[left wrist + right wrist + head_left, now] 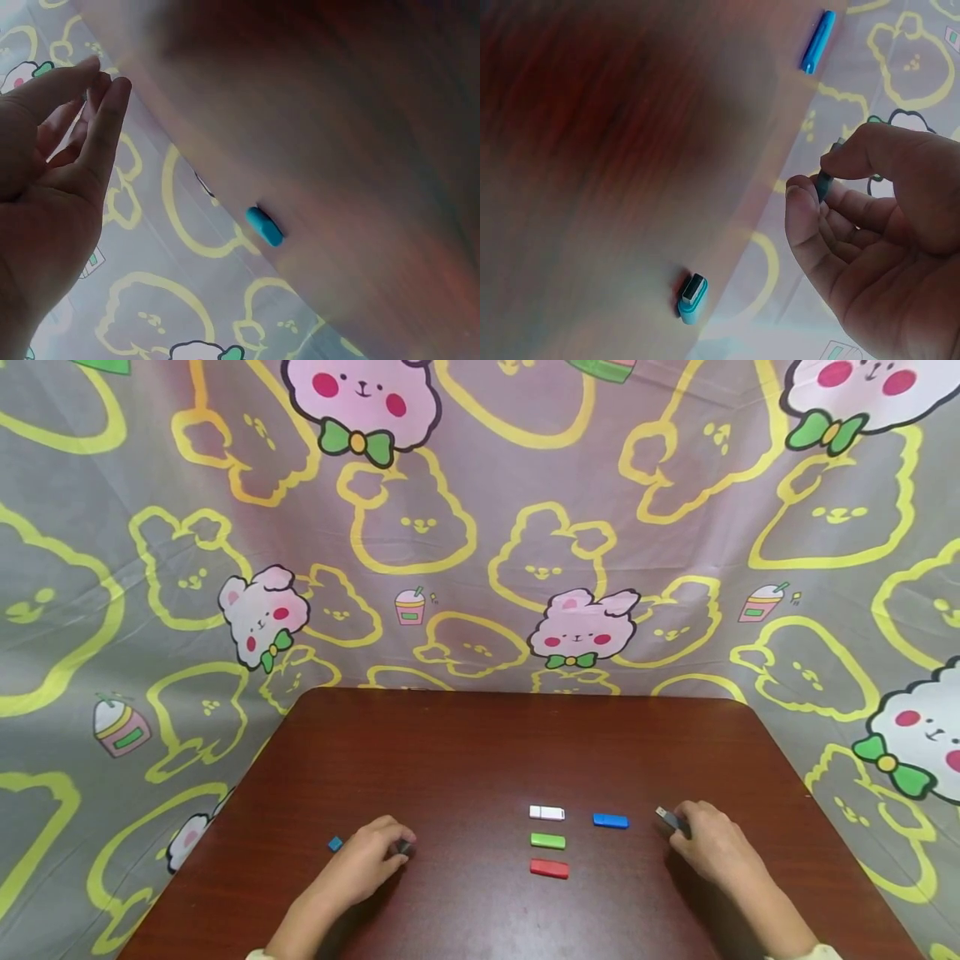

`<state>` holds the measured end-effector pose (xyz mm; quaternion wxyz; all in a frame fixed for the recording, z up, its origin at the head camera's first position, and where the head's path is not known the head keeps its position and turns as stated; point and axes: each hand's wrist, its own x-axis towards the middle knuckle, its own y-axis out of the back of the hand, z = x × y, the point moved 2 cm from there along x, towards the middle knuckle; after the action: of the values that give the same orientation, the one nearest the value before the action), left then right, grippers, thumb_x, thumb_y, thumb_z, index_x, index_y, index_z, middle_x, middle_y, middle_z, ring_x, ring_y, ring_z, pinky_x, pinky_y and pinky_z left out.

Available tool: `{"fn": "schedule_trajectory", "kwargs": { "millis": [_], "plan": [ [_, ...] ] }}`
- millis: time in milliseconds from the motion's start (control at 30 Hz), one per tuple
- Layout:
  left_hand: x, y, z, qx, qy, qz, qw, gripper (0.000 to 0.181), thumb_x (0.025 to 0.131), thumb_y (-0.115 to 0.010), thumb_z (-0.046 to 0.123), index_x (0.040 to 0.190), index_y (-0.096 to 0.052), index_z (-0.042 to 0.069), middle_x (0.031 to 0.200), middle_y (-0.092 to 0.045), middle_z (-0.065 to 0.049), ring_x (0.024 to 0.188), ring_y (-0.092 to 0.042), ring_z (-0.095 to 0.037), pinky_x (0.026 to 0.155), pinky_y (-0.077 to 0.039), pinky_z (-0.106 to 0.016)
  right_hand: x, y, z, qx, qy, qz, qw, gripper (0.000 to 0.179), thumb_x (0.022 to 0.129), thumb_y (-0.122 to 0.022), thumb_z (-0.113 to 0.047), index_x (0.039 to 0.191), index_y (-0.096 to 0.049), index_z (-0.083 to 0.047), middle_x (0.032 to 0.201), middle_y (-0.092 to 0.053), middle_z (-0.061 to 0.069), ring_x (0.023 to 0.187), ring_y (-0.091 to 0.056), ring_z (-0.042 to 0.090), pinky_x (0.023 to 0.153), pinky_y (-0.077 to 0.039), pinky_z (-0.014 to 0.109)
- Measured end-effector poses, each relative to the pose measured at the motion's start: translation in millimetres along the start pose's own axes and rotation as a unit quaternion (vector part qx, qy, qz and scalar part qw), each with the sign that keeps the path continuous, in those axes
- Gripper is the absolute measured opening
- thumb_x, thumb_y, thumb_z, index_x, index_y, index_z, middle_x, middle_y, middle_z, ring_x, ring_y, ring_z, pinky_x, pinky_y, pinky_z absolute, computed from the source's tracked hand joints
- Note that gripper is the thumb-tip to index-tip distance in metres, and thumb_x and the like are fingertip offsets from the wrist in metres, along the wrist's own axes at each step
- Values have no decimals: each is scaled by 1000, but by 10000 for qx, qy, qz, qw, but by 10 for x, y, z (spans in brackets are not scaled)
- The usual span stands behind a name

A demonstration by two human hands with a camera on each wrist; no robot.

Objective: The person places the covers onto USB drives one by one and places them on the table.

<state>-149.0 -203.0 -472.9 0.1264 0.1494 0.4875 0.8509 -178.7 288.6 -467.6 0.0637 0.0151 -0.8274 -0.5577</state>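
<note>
In the head view my right hand (712, 847) pinches a dark grey USB stick (672, 821), its metal plug bare and pointing left. The right wrist view shows this USB stick (823, 184) between thumb and fingertips. Across the table, my left hand (363, 864) holds a small dark grey cap (404, 846) between thumb and fingers; the fingers cover part of it. Just left of that hand lies a small blue cap (335, 843), also the blue cap (265, 226) of the left wrist view.
Between the hands a white USB stick (547, 813), a green one (548, 841) and a red one (549, 868) lie in a column. Right of them is a blue stick (611, 821). A teal stick (692, 298) with bare plug lies on the table (450, 752). A patterned cloth (480, 527) hangs behind.
</note>
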Motion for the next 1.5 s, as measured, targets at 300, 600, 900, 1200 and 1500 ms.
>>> {"fn": "schedule_trajectory", "kwargs": {
  "millis": [300, 600, 900, 1200, 1500],
  "plan": [
    [57, -31, 107, 69, -159, -56, 9998, 19, 86, -80, 12, 104, -73, 11, 101, -67, 4, 82, -60, -6, 68, -52, -24, -61, -8, -53, 22, 109, 97, 9999, 19, 79, -71, -8, 96, -66, -2, 86, -61, 6, 75, -59, 23, 62, -49, 45],
    [139, -108, 216, -53, -117, -157, 9998, 16, 87, -80, 16, 100, -73, 11, 88, -70, 6, 77, -63, 0, 63, -52, -22, -105, 6, -127, 56, 188, 71, 9998, 17, 79, -69, -8, 95, -65, -3, 84, -58, 4, 73, -53, 19, 61, -46, 39],
    [202, -210, 315, -19, -271, -78, 9996, 20, 88, -79, 18, 102, -71, 7, 87, -72, 1, 77, -64, -4, 65, -54, -25, -126, -9, -209, 92, 180, -83, 9998, 17, 82, -72, -9, 96, -65, -3, 86, -58, 5, 74, -54, 20, 63, -49, 40],
    [284, -263, 430, 43, -518, -39, 9986, 22, 88, -79, 18, 105, -72, 8, 91, -76, -4, 82, -70, -10, 69, -58, -28, -167, -16, -287, 121, 297, 39, 9995, 16, 81, -72, -8, 96, -66, -4, 85, -57, 3, 72, -53, 18, 61, -48, 38],
    [373, -313, 574, 8, -735, -93, 9972, 21, 87, -80, 15, 105, -72, 7, 91, -75, 0, 83, -70, -8, 70, -57, -26, -204, -68, -407, 125, 485, -26, 9987, 17, 81, -73, -6, 96, -65, -5, 87, -56, 1, 74, -52, 15, 62, -49, 36]
  ]
}}
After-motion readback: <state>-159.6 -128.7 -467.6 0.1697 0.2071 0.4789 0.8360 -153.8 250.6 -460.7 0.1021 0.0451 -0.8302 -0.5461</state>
